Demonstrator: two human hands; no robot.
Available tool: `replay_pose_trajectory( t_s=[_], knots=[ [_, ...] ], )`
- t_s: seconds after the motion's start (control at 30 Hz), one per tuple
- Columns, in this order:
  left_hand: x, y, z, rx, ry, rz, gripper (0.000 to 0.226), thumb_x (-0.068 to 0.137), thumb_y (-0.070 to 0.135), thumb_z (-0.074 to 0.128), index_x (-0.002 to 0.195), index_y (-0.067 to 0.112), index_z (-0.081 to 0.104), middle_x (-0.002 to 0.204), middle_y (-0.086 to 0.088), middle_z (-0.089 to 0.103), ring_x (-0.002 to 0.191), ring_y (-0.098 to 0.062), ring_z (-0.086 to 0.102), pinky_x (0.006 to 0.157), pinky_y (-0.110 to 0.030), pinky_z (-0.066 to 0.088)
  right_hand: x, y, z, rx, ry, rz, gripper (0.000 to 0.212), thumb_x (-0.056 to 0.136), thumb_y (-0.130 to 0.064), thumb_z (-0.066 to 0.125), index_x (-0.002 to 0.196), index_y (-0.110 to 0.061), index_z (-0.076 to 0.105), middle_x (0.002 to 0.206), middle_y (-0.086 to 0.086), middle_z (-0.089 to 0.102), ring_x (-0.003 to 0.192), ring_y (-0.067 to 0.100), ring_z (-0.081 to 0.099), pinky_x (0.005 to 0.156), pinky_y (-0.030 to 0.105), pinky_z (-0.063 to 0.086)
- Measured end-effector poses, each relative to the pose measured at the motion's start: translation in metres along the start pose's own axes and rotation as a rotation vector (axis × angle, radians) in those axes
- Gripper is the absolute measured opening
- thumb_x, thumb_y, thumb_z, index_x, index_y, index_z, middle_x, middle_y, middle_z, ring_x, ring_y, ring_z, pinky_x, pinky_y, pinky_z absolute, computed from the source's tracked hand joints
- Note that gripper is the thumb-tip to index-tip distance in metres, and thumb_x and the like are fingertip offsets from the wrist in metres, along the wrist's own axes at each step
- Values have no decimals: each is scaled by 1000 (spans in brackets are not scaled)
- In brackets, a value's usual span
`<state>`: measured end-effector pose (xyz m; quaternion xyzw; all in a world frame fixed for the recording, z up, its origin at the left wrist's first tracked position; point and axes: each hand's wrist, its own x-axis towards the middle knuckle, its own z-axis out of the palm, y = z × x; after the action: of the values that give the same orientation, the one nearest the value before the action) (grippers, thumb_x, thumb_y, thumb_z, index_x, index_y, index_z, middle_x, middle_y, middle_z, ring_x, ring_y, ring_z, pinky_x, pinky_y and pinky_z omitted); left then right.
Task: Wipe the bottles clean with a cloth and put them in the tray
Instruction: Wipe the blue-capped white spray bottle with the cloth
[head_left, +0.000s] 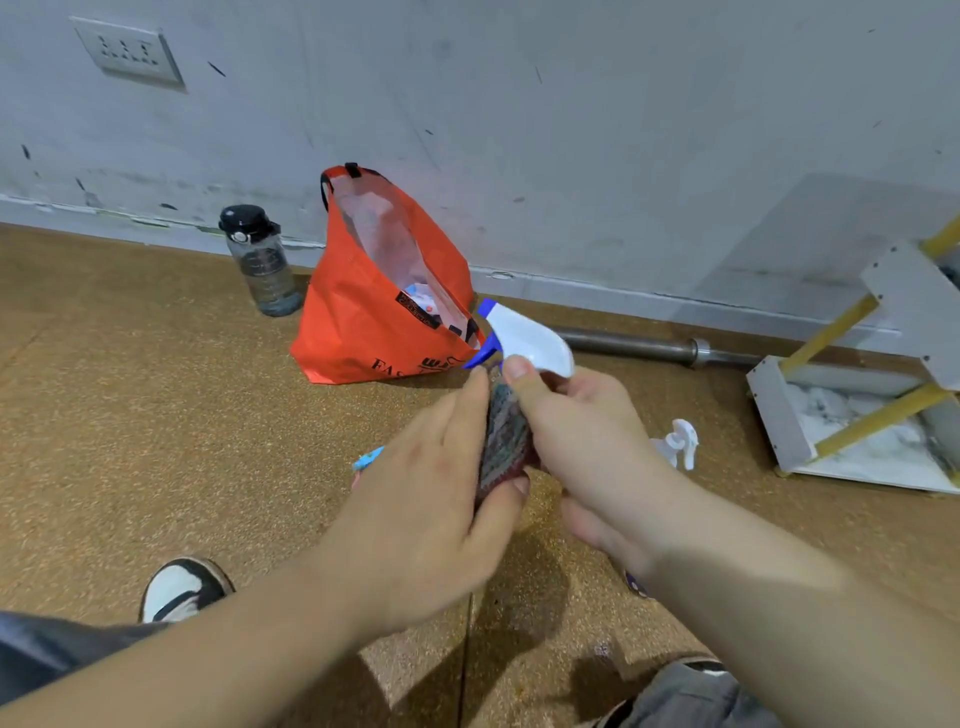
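Observation:
A spray bottle with a white and blue trigger head (524, 338) is held up above the floor between both hands. Around its body is a striped grey and dark red cloth (506, 441). My left hand (436, 499) grips the cloth against the bottle from the left, thumb underneath. My right hand (587, 441) holds the bottle from the right, thumb up by the neck. A second small white spray bottle (678, 447) lies on the floor to the right. The white tray with yellow bars (779, 410) stands at the far right. A blue item (368, 460) peeks out behind my left hand.
An open orange bag (363, 332) with items inside leans by the wall. A dark water bottle (262, 262) stands left of it. A metal bar (649, 345) lies along the wall base. My shoes (182, 590) rest on the brown cork-like floor.

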<state>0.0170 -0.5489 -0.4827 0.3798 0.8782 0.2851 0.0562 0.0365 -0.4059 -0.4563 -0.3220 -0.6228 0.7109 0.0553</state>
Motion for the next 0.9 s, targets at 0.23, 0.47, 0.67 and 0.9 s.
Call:
replay_pose_trajectory(
  t_s=[0.23,0.47,0.67,0.9],
  knots=[
    [2,-19,-5,-1000,-44,-674,40,95,63,53,118,33,68,99,9,79,91,-14,75,76,-32,58,16,-20,-15,159,135,-5,12,101,-26,66,100,-15,70,87,2,77,83,19,73,86,46,63],
    [0,-13,-5,-1458,-108,-889,53,101,58,50,129,16,67,128,-32,64,102,-44,65,80,-42,56,16,-22,-22,133,-18,22,25,97,-31,71,117,-15,72,93,-2,80,91,15,76,86,36,61],
    [5,-12,-10,-1402,-9,-911,54,104,53,48,127,7,65,113,-29,73,103,-53,69,96,-63,55,14,-31,-28,18,-220,-87,22,102,-26,59,110,-10,72,87,-4,74,81,11,65,82,31,49],
    [2,-24,-4,-1051,132,-814,70,104,61,40,105,-6,59,87,-34,72,58,-31,69,53,-32,53,9,-24,-25,-22,-119,-169,26,99,-32,66,103,-8,74,94,3,79,91,16,74,84,34,60]
  ],
)
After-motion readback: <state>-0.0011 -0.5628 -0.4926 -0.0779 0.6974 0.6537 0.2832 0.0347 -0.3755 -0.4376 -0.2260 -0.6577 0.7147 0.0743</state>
